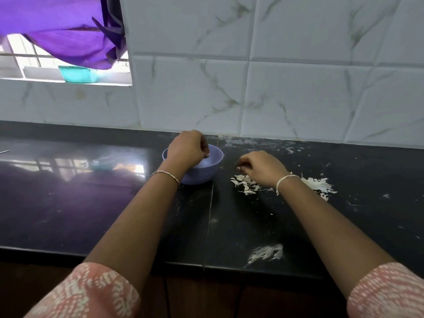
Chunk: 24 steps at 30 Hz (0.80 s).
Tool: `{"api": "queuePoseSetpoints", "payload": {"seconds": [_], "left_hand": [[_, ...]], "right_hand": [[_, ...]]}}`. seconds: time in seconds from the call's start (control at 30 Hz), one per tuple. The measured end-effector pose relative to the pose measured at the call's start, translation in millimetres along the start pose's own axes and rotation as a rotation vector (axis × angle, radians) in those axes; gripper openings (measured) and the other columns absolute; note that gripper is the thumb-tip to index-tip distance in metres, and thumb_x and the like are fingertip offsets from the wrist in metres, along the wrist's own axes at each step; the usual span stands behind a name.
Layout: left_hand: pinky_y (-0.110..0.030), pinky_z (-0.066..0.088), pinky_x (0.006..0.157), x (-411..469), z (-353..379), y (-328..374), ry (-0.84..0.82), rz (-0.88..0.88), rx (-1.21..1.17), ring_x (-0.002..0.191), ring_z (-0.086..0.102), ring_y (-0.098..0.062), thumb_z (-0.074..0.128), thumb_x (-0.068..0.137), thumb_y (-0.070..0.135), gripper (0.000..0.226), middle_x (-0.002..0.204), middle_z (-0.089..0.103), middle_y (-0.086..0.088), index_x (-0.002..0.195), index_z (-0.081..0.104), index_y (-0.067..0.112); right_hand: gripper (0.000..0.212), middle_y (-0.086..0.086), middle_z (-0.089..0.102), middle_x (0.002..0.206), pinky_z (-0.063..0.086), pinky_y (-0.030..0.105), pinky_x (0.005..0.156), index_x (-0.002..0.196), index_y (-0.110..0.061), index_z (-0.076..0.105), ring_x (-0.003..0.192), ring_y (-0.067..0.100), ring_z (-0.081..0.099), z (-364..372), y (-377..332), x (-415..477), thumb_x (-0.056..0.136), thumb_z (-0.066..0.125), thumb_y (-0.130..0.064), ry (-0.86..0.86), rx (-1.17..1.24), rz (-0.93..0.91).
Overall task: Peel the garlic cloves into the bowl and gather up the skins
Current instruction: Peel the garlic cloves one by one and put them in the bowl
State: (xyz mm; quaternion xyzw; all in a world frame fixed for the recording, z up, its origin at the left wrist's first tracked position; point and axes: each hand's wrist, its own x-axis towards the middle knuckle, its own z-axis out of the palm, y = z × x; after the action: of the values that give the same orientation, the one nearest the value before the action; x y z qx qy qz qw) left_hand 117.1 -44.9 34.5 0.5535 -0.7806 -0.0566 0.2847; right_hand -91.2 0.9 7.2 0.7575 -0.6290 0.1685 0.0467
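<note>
Bowl [206, 174], one, lavender, sits mid-frame, its contents hidden under our curled left hand [187, 149]. Our right hand [261, 167] curls over two piles of garlic skins [245, 184]; whether either hand holds anything, we cannot tell.

Lavender bowl [199, 174], white skins [245, 182], black counter [91, 214], pink white-patterned sleeves [91, 292], purple curtain [64, 26]

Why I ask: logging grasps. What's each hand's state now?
Left hand: curled over the bowl; contents cannot be told.
Right hand: curled above the garlic skins; contents cannot be told.
</note>
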Motion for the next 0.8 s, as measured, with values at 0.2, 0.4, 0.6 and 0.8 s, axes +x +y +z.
{"api": "queuePoseSetpoints", "payload": {"seconds": [0.2,0.4,0.6,0.8], "left_hand": [[-0.036,0.050,0.088,1.4,-0.6,15.4,0.025,0.078,-0.066,0.102,0.063,-0.026,0.062,0.094,0.026,0.017,0.107,0.072,-0.005,0.103,0.074,0.018],[-0.037,0.048,0.093,0.7,4.7,29.5,-0.047,0.126,-0.047,0.109,0.060,-0.027,0.055,0.098,0.027,0.026,0.116,0.069,-0.009,0.114,0.071,0.015],[-0.034,0.044,0.096,-4.5,6.4,42.9,-0.036,0.177,-0.053,0.117,0.056,-0.023,0.060,0.094,0.017,0.029,0.114,0.069,-0.006,0.123,0.066,0.018],[-0.030,0.046,0.089,-10.3,12.6,61.4,-0.054,0.225,-0.017,0.106,0.061,-0.021,0.066,0.088,0.014,0.018,0.105,0.071,-0.004,0.101,0.076,0.022]], "right_hand": [[0.019,0.003,0.072,0.104,0.050,0.032,0.080,0.102,-0.022,0.073,0.099,0.024,0.065,0.7,-8.0,9.6,0.086,0.066,-0.015,-0.155,-0.122,-0.011],[0.013,0.010,0.071,0.095,0.046,0.030,0.068,0.093,-0.015,0.072,0.090,0.029,0.065,4.0,-7.0,10.2,0.083,0.062,-0.017,-0.138,-0.138,-0.052],[0.019,0.002,0.072,0.096,0.051,0.027,0.080,0.102,-0.016,0.072,0.091,0.018,0.067,1.9,2.6,12.4,0.084,0.065,-0.013,-0.102,0.079,0.014],[0.012,0.009,0.058,0.096,0.051,0.038,0.085,0.095,-0.015,0.051,0.092,0.027,0.061,-11.2,21.4,0.6,0.092,0.059,-0.005,-0.008,0.425,0.123]]}}
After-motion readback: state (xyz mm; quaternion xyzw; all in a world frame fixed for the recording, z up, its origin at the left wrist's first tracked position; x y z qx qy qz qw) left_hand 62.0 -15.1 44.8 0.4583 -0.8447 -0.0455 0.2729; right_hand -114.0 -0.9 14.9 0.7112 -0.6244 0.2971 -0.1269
